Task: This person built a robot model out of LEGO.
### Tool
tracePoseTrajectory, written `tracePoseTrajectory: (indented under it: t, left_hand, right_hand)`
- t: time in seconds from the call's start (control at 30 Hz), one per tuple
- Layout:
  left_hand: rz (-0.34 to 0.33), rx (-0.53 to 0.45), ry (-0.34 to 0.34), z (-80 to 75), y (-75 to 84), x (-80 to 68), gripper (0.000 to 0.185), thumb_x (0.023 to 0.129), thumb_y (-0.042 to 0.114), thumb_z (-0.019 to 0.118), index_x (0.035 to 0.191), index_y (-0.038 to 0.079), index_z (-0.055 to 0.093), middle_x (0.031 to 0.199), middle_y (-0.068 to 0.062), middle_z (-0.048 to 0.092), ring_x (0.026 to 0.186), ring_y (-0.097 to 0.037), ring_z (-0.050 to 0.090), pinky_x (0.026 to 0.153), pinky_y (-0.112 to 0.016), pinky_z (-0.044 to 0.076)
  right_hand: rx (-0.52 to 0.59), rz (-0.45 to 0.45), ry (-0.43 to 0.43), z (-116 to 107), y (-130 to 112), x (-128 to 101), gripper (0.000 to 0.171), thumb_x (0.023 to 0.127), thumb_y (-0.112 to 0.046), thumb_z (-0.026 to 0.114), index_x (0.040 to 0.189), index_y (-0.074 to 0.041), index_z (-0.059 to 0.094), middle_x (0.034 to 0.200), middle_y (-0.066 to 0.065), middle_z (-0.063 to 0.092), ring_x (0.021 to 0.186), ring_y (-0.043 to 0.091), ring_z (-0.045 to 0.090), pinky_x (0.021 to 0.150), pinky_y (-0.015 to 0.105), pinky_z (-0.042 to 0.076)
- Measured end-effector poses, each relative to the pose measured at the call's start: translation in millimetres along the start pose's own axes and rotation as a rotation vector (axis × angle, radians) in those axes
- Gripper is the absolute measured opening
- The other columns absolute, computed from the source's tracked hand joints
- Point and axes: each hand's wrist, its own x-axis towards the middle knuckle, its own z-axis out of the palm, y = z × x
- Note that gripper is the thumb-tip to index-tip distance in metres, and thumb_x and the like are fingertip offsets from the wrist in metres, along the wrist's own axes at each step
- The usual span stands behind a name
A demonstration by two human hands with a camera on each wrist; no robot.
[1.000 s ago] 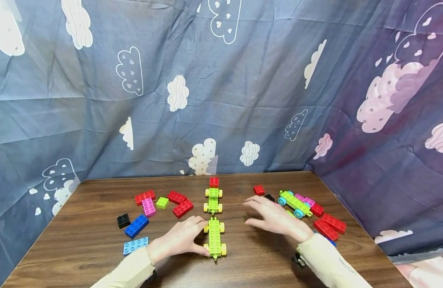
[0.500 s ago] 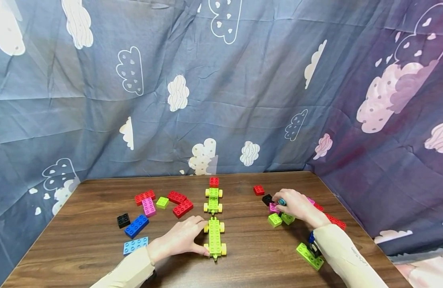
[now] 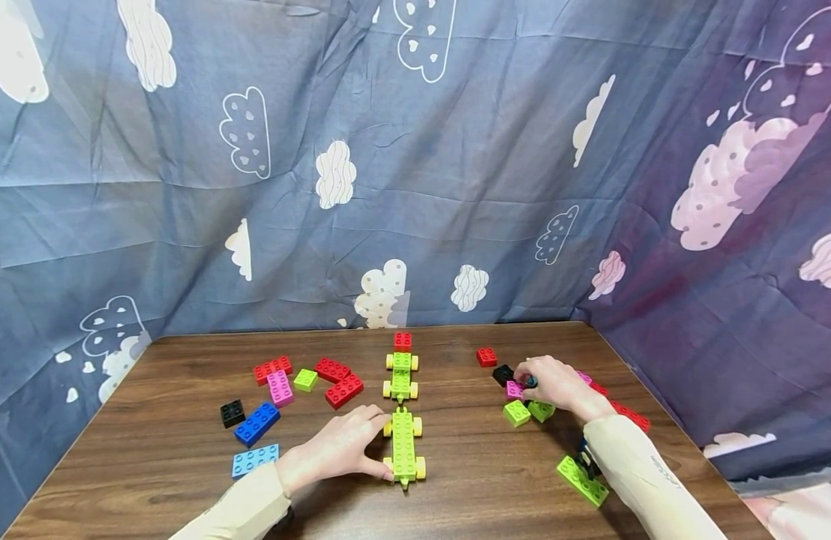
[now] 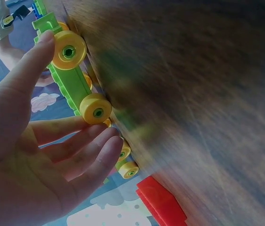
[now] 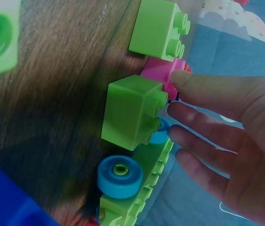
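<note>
fingers parted, left hand [image 3: 341, 446] touches yellow-wheeled base [image 3: 403, 446], right hand [image 3: 562, 388] is over blue-wheeled base [image 5: 147, 165].

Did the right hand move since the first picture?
Yes, rightward: the right hand has gone from partly left of the small red brick to wholly right of it.

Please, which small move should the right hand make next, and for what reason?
Perhaps the right hand should close its fingers around the blue-wheeled green base. In the right wrist view, they are close to one blue wheel and hold nothing visible. The left hand is at the yellow-wheeled green base, whose near hook looks free, so another base could couple there.
</note>
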Motion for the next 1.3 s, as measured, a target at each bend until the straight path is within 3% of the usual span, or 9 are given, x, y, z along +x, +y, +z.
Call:
tracePoseTrajectory:
  t: [0.13, 0.37, 0.93, 1.3]
  left_hand:
    - [0.017, 0.013, 0.021, 0.4, 0.3, 0.0, 0.077, 0.073, 0.056, 0.081, 0.125, 0.002, 0.063, 0.115, -0.004, 0.064, 0.102, -0.019, 0.062, 0.076, -0.035, 0.057]
    - [0.026, 0.024, 0.034, 1.0, 0.4, -0.4, 0.078, 0.072, 0.057, 0.08, 0.125, 0.003, 0.063, 0.115, -0.004, 0.065, 0.101, -0.019, 0.062, 0.076, -0.034, 0.057]
    - [0.009, -0.001, 0.002, 1.0, 0.1, 0.2, 0.078, 0.073, 0.057, 0.08, 0.126, 0.003, 0.062, 0.117, -0.004, 0.064, 0.103, -0.018, 0.061, 0.076, -0.034, 0.057]
    - [0.023, 0.022, 0.034, 1.8, -1.3, -0.8, 0.078, 0.072, 0.058, 0.08, 0.125, 0.004, 0.063, 0.115, -0.002, 0.064, 0.101, -0.018, 0.061, 0.075, -0.033, 0.057]
  right_hand:
    - [-0.002, 0.023, -0.018, 1.1, 1.7, 1.4, 0.024, 0.076, -0.019, 0.083, 0.096, -0.01, 0.073, 0.094, 0.004, 0.072, 0.087, 0.023, 0.066, 0.075, 0.045, 0.055]
    - [-0.043, -0.026, 0.0, 1.5, -0.5, 1.7, 0.025, 0.073, -0.019, 0.085, 0.094, -0.01, 0.073, 0.092, 0.005, 0.072, 0.089, 0.026, 0.065, 0.077, 0.045, 0.054]
    - [-0.065, -0.042, 0.006, 7.6, 2.8, 2.1, 0.025, 0.072, -0.017, 0.086, 0.093, -0.011, 0.074, 0.092, 0.005, 0.072, 0.087, 0.023, 0.063, 0.079, 0.043, 0.053]
    - [-0.086, -0.097, 0.097, -5.2, -1.1, -2.0, 0.024, 0.074, -0.02, 0.084, 0.094, -0.011, 0.074, 0.092, 0.003, 0.073, 0.091, 0.025, 0.064, 0.081, 0.043, 0.054]
